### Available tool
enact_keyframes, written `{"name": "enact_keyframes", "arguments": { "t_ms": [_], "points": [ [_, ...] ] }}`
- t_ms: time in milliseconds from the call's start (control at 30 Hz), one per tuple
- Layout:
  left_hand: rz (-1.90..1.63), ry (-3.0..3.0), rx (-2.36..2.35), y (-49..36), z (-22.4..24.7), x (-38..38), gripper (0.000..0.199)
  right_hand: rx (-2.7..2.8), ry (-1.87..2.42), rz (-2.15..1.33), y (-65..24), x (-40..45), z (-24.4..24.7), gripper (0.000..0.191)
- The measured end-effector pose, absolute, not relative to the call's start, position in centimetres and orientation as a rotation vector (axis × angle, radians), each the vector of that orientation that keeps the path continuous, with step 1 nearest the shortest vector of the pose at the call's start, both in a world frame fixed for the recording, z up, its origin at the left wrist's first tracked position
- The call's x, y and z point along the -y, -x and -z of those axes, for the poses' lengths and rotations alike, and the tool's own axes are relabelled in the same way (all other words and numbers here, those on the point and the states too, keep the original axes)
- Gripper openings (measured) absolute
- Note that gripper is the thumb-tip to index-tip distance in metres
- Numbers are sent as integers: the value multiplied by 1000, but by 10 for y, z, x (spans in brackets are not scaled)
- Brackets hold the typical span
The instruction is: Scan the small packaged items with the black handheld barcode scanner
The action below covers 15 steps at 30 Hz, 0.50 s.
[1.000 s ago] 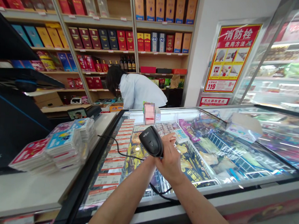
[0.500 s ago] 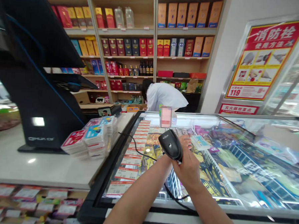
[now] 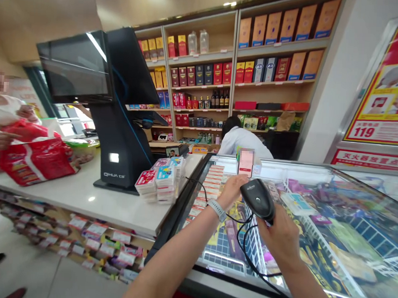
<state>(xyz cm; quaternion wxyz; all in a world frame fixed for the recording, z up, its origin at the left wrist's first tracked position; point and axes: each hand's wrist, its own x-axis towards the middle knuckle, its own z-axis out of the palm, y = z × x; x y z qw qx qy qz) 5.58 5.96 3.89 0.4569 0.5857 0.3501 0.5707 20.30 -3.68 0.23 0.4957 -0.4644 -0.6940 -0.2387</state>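
Shelves (image 3: 273, 68): at 12 o'clock, full of boxes.
Counter (image 3: 82, 209): at 9 o'clock, with a screen (image 3: 74, 67) on it.
Other person (image 3: 7, 121): at 9 o'clock, with a red bag (image 3: 34, 160).
Freezer (image 3: 318, 167): at 3 o'clock, under both hands.
Right hand (image 3: 279, 242): curled shut around a black scanner (image 3: 257, 198).
Left hand (image 3: 232, 191): open, holding nothing, just below a blurred box (image 3: 246, 164).

Free passage: above left hand (image 3: 232, 191) and right hand (image 3: 281, 242). Obstacles: scanner cable (image 3: 245, 245) beneath, glass freezer lid (image 3: 344, 245) below, card stacks (image 3: 159, 180) leftward.
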Motion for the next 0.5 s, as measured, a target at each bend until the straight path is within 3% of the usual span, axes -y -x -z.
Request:
{"name": "enact_keyframes", "arguments": {
  "t_ms": [267,500],
  "points": [
    [-1204,-2597,-1596,41,-58,11,39,1701,1112,561,-203,36,-2,25],
    [-1153,-2565,-2428,111,-74,46,51,1722,1104,538,-202,37,-3,22]
  ]
}}
